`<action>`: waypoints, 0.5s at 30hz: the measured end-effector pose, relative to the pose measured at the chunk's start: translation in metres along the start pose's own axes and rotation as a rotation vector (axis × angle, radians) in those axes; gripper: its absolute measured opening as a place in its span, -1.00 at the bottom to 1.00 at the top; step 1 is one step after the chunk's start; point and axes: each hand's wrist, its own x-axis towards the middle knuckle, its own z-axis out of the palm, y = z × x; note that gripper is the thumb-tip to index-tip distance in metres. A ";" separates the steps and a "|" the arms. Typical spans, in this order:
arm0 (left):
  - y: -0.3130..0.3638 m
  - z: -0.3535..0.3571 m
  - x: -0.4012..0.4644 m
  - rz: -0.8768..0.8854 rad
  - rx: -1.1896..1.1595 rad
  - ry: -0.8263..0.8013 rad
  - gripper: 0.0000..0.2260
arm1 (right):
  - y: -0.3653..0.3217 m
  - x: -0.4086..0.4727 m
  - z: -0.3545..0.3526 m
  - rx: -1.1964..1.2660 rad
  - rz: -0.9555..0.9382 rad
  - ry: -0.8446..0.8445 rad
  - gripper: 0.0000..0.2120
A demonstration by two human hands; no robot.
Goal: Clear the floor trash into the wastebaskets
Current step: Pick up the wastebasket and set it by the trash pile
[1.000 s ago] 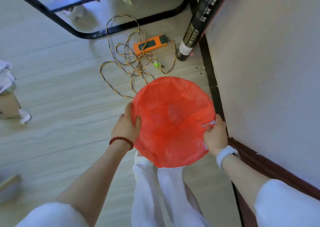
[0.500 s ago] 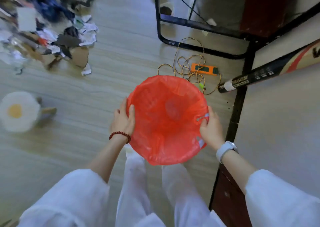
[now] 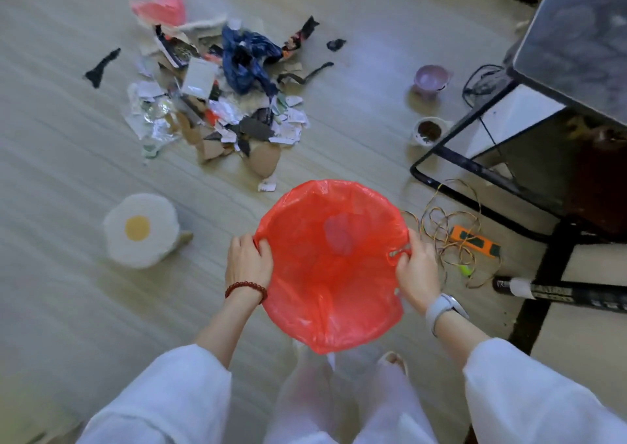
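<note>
Soft, even daylight fills the room, with a washed, slightly hazy cast. The floor (image 3: pixel 101 308) carries faint shadows only. Motion blur smears the sleeves (image 3: pixel 543 392) at 5 and 7 o'clock. Wide-angle distortion bends the desk (image 3: pixel 576 53) at 2 o'clock. The litter (image 3: pixel 217 97) looks soft.

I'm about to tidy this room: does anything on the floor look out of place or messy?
Yes. A heap of torn paper, cardboard and a crumpled blue bag lies scattered on the floor beyond the red-lined bin, with black scraps strayed from it. A tangled cord sprawls beside the table's black frame.
</note>
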 end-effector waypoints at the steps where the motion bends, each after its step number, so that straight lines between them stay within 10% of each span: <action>1: -0.005 -0.017 0.018 -0.018 -0.026 0.018 -0.71 | -0.025 0.009 0.011 0.013 -0.034 -0.007 -0.51; 15: -0.018 -0.176 0.201 -0.241 -0.244 0.129 -0.63 | -0.306 0.154 0.105 -0.027 -0.295 -0.208 -0.51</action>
